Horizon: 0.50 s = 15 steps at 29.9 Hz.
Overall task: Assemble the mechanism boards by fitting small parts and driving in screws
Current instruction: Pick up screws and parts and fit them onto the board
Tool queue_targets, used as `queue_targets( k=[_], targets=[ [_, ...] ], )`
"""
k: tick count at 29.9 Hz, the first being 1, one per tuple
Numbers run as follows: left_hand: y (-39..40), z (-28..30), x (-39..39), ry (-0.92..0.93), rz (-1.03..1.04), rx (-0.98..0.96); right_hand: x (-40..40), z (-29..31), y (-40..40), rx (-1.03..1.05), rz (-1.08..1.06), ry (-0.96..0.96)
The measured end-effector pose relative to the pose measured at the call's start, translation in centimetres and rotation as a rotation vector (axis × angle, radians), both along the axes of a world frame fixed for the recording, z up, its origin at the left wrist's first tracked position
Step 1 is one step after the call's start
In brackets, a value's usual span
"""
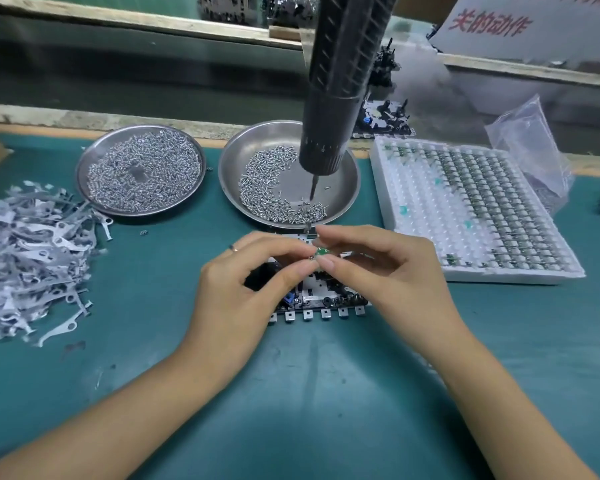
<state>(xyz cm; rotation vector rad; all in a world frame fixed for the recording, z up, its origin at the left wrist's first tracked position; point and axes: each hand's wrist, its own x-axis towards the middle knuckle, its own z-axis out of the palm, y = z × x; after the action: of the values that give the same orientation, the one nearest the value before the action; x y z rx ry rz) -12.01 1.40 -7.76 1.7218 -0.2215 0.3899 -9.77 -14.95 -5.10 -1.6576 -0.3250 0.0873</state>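
While a dark powered screwdriver [340, 84] hangs over the green bench mat [326, 393], we see two bare hands meeting above a black mechanism board [321, 301] near the mat's middle. To the right sits a white foam tray [478, 275] packed with rows of small parts; at far left a heap of flat metal levers [32, 261] sprawls. Behind the board stand two steel dishes of screws, the left dish [141, 128] fuller than the right dish [343, 202]. Our left hand [253, 289] and right hand [392, 268] curl their fingertips together, both pinching a tiny green part [323, 251] just above the board.
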Motion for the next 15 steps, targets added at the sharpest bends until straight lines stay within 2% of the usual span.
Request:
queue_targets(
  k=[5, 12, 15],
  targets=[
    [0.06, 0.24, 0.04, -0.072, 0.063, 0.053, -0.13, -0.19, -0.02, -0.051, 0.037, -0.1],
    [0.21, 0.31, -0.14, -0.023, 0.063, 0.055, -0.28, -0.28, -0.36, -0.044, 0.072, -0.127],
    [0.26, 0.5, -0.17, -0.029, 0.042, 0.113, -0.31, -0.46, -0.5, -0.123, 0.058, -0.206]
  ],
)
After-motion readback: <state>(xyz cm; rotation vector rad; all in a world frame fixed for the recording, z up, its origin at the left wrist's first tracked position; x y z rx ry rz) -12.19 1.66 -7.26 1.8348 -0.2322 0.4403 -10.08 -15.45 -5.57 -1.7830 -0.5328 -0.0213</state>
